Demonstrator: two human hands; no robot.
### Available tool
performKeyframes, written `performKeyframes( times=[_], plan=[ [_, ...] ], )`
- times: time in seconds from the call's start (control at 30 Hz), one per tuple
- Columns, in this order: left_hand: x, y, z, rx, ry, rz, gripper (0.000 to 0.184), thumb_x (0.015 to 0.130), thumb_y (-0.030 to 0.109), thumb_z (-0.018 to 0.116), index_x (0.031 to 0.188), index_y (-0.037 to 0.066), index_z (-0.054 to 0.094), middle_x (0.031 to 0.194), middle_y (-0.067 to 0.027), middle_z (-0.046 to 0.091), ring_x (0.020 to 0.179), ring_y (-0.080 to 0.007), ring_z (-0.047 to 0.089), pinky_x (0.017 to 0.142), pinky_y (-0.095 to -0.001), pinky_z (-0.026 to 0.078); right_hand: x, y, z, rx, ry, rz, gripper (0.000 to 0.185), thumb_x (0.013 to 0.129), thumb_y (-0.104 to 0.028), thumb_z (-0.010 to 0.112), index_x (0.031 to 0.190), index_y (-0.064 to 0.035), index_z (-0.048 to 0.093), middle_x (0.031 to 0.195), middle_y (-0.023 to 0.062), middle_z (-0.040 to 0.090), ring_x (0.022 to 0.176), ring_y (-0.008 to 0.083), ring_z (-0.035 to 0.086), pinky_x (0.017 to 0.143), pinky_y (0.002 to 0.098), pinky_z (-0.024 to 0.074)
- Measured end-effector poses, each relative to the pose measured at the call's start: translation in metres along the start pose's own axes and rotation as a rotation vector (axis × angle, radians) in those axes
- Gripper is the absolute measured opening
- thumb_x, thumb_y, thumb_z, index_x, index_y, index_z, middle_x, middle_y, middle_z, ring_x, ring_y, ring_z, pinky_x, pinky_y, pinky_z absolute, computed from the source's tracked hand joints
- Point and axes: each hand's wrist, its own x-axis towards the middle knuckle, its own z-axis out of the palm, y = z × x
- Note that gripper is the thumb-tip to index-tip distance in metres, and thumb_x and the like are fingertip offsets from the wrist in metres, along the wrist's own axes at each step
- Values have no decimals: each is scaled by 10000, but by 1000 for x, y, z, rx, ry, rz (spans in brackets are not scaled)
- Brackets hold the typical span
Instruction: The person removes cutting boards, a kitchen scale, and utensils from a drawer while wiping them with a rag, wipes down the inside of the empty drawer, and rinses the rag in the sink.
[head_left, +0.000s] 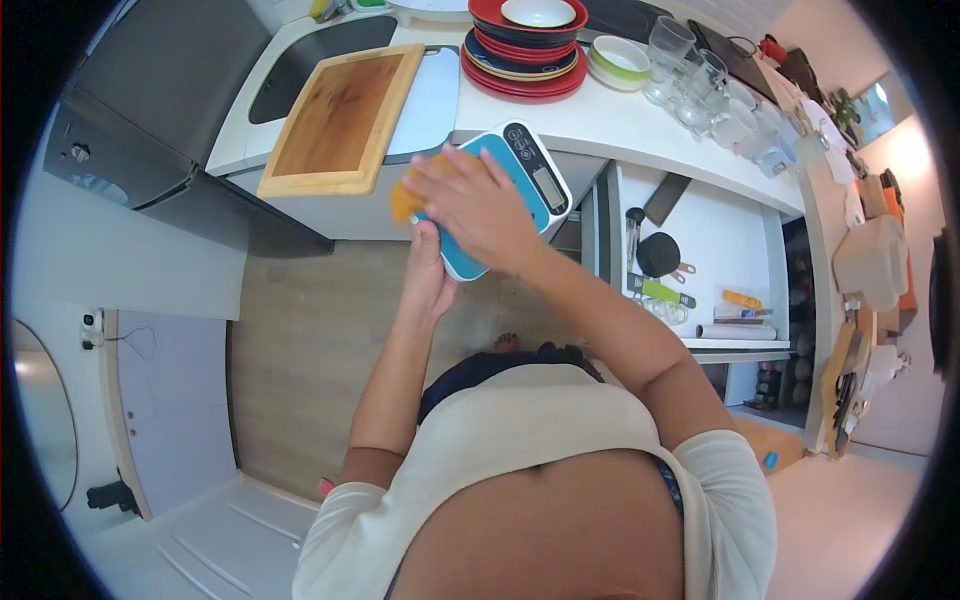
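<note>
1. Gripping the flat blue-and-white digital scale w/ black button strip (533, 165) at its near-left end is the left hand (430, 275), thumb on the edge; fingers mostly hidden under it, so can't tell how far they reach.
2. Right hand (475, 200) is laid over the blue top, fingers spread, pressing a soft orange cloth (406, 202) that bunches past the scale's left edge.
3. Main risk: a drop. Only the L hand visibly supports the scale, and at one end; a hard push from the R hand on the far part could tip it or twist it out of the grip, down to the wood-look floor (310, 350).
4. Poss. also: loose cloth snags a corner, or cloth pressure on the buttons changes a setting. If the cloth's damp (can't tell), moisture could get in around the display.
5. Scale's far-right end is near the open white drawer w/ utensils (718, 220); a swing right could knock the drawer's edge.
6. Position: scale sits btwn the hands, L below/near side, R on top, tilted, by the near edge of the white surface (630, 132), right of the wood-framed cutting board (340, 110).
</note>
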Motion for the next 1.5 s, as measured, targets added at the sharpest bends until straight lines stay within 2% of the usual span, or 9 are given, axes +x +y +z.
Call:
performKeyframes(
  times=[0.23,0.37,0.57,0.63,0.73,0.9,1.0,1.27,1.5],
  plan=[
    [2,-1,-6,-55,61,-19,622,893,467,441,1366,113,247,1351,-75,392,1214,-224,433,988,-394,414,-9,78,12,167,155,392,365,954,-238,356,1246,-72,500,1340,147,435,1245,355,374,1050,445,275],
    [3,-4,-7,-79,79,-56,639,886,473,445,1367,104,243,1346,-79,399,1199,-230,450,979,-403,424,-58,73,22,256,192,387,375,952,-223,375,1252,-24,480,1345,176,412,1239,391,361,1064,427,251],
    [17,-19,3,-36,73,-38,637,894,498,401,1358,82,268,1343,-99,406,1194,-241,459,981,-410,422,-107,42,36,360,470,749,411,978,-262,359,1308,-19,391,1263,165,462,1194,293,429,1039,383,289],
    [25,-24,6,9,60,-43,647,904,520,358,1357,65,282,1348,-111,407,1204,-249,450,989,-413,412,-103,44,29,1362,688,1199,405,986,-293,346,1295,-31,361,1184,126,493,1106,204,471,979,363,352],
    [34,-32,13,-124,28,-56,572,921,430,419,1363,117,238,1337,-84,397,1195,-232,449,981,-407,419,-93,36,24,1648,571,1148,376,988,-310,344,1248,-41,374,1154,94,497,1025,169,493,912,355,399],
    [80,-24,7,-177,154,191,531,956,389,390,1384,148,186,1353,-99,362,1216,-251,416,995,-419,392,-87,12,38,1027,-41,941,394,943,-262,463,1236,-1,426,1088,175,579,987,211,559,895,332,414],
    [125,1,-9,-210,219,223,547,948,414,400,1387,150,208,1364,-93,366,1228,-260,411,1019,-431,378,-87,24,18,979,-149,835,429,922,-260,504,1257,-3,428,1097,217,577,984,203,571,882,311,422],
    [216,68,-53,24,368,436,705,907,601,262,1331,47,357,1367,-102,401,1219,-295,429,1056,-456,326,-198,76,-34,1120,197,1314,390,924,-235,521,1249,-30,457,1007,63,588,876,147,567,783,289,461],
    [256,151,-140,310,705,220,661,909,519,354,1292,-18,395,1308,-115,472,1172,-273,459,996,-317,348,-260,88,-83,912,415,1451,403,889,-271,569,1207,-33,499,985,59,584,859,124,547,764,272,449]
  ],
)
